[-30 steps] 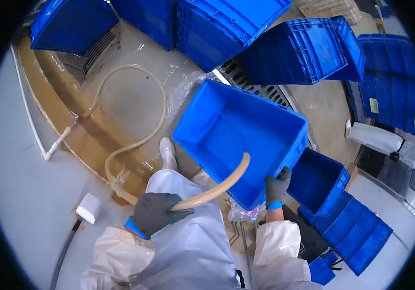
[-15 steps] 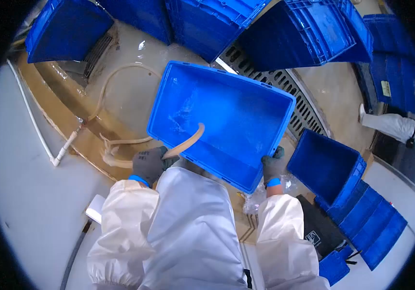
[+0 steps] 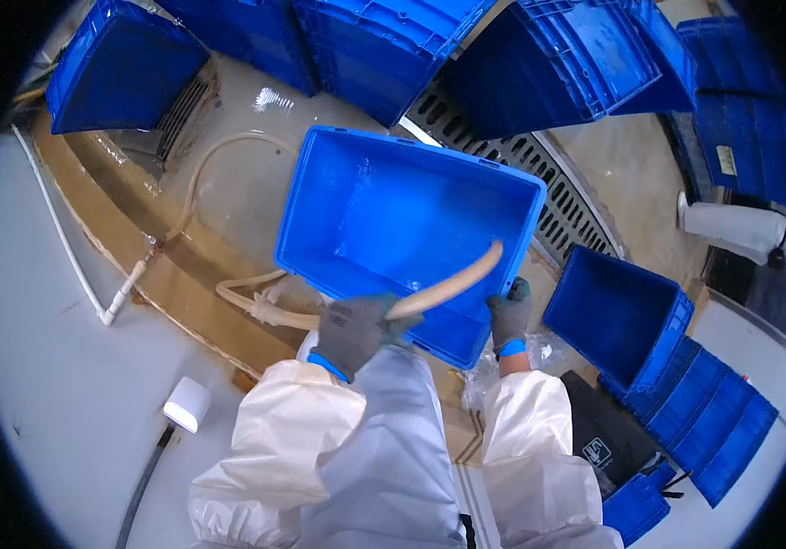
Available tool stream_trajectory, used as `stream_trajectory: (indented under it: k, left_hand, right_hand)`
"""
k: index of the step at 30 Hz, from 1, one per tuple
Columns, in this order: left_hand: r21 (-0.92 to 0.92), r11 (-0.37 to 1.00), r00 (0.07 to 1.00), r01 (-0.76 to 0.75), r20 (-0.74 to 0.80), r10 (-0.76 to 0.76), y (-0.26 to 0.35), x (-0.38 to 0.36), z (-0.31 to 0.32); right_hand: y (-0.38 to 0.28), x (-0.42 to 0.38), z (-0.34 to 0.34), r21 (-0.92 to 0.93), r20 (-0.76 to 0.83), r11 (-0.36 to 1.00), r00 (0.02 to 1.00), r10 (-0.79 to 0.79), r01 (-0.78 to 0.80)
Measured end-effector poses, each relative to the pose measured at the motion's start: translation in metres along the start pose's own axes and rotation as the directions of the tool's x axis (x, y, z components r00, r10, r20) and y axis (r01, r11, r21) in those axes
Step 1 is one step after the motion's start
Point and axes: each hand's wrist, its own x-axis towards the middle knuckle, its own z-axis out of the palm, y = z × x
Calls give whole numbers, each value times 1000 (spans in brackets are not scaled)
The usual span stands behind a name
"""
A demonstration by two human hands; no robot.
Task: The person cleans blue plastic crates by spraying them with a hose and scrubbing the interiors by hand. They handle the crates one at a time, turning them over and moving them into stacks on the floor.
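In my gloved left hand (image 3: 354, 329) is a tan rubber hose (image 3: 455, 285), fingers closed round it near its free end. That end reaches over the inside of a large blue plastic crate (image 3: 411, 206), pointing toward the right wall. The crate is tilted with its mouth toward me, and its inner walls look wet. My gloved right hand (image 3: 510, 316) grips the crate's rim at the lower right corner. Behind my left hand the hose runs back across a tan ledge toward a pipe fitting (image 3: 153, 242).
Several blue crates (image 3: 384, 55) stand along the far side. A smaller crate (image 3: 614, 316) sits to the right, beside a black item (image 3: 594, 439). A slotted drain grate (image 3: 562, 197) crosses the wet floor. A white-headed tool (image 3: 189, 404) lies left, and another person's white sleeve (image 3: 732, 229) shows at right.
My left hand has moved right with the hose, whose end has swung from the crate's left part toward its right wall. The crate has shifted slightly left; my right hand still grips it.
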Motion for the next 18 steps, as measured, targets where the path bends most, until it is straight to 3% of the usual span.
stream_trajectory:
  k: [3,6,9,12,13,16,17,18]
  left_hand:
    - [-51,980,964,192,-174,-198,-15,10,-18]
    - [96,914,898,393,-255,-359,-42,21,-37]
    - [148,917,922,370,-180,-343,-52,11,-44]
    - [190,973,990,134,-69,-123,-59,-13,-23]
    - [167,969,982,180,19,-186,-44,-17,-25]
    - [190,972,988,140,34,-149,-35,-24,-32]
    - [262,962,995,75,-89,-53,-40,-25,-34]
    - [211,973,989,94,-131,-67,-46,-26,-39]
  right_hand:
    - [-3,1,3,51,-9,999,1000,-2,3]
    - [-25,-2,6,93,-3,995,999,48,-47]
    - [-28,-2,9,50,-14,998,999,35,-34]
    - [-23,3,12,44,2,999,1000,-24,24]
    - [-36,3,15,49,-6,998,999,-39,39]
    - [-76,16,12,-75,-54,987,988,-148,144]
    - [-89,24,8,-141,-69,973,979,-194,183]
    - [-102,32,5,-107,-52,978,981,-185,178]
